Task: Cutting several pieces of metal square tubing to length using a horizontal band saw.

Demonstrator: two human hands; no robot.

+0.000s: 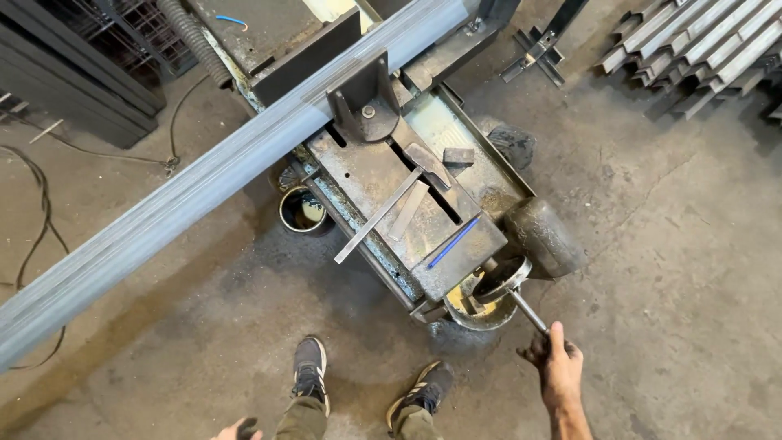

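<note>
Long steel beam (204, 183): blue-grey metal, smooth, dull sheen. Vise bed (383, 187): dark steel, matt, grimy w/ oil stains. Crank handle (528, 311) in right hand (560, 368): bare metal rod, smooth. Floor (668, 244): concrete, rough, stained. Stacked angle bars (700, 49): grey metal, semi-gloss.

blue pen (454, 242) | flat bar (377, 216) | bucket (302, 210) | stacked angle irons (692, 45)
</note>
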